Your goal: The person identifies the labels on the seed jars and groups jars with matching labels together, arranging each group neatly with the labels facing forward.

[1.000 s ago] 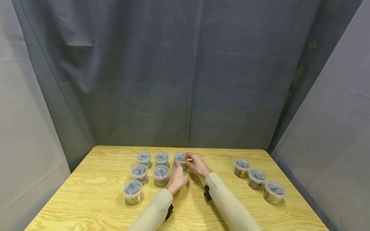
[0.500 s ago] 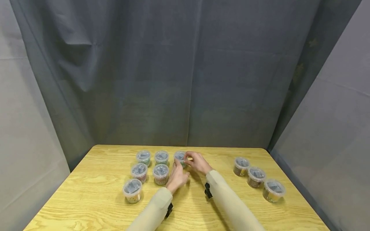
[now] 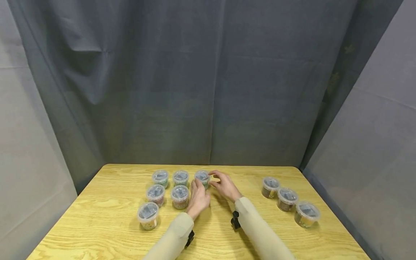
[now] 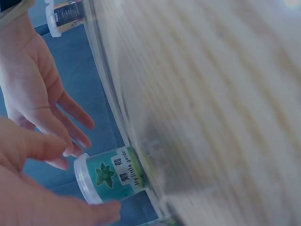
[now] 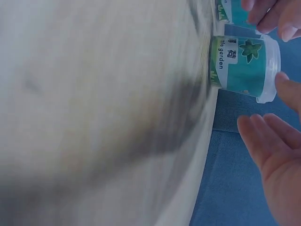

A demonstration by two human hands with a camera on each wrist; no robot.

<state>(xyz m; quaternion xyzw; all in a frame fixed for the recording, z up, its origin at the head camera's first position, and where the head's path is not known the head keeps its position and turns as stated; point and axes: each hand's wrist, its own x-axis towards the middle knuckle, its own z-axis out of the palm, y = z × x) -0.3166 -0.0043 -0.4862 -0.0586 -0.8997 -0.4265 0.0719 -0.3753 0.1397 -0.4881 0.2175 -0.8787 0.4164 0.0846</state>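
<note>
A small teal tub (image 3: 203, 177) with a clear lid and a leaf on its label stands upright at the right end of the back row. My left hand (image 3: 199, 199) is at its front left, fingers fairly straight. In the left wrist view, that hand's thumb and a finger lie about the tub (image 4: 113, 174) without curling round it. To the tub's right, my right hand (image 3: 225, 186) has thumb and fingers spread apart. The right wrist view has one fingertip close to the lid (image 5: 269, 70); whether it touches, I cannot tell. Neither hand grips anything.
Two more teal tubs (image 3: 180, 177) (image 3: 160, 178) continue the back row leftward. Before them stand two reddish tubs (image 3: 180, 196) (image 3: 156, 194) and one yellowish tub (image 3: 148, 215). Three tubs (image 3: 287, 198) form a slanting line at the right of the wooden table (image 3: 113, 238). A dark curtain (image 3: 169, 90) hangs behind.
My right thumb and fingers have spread wider and drawn slightly right, away from the teal tub. My left hand has shifted slightly. The tubs keep their places on the table.
</note>
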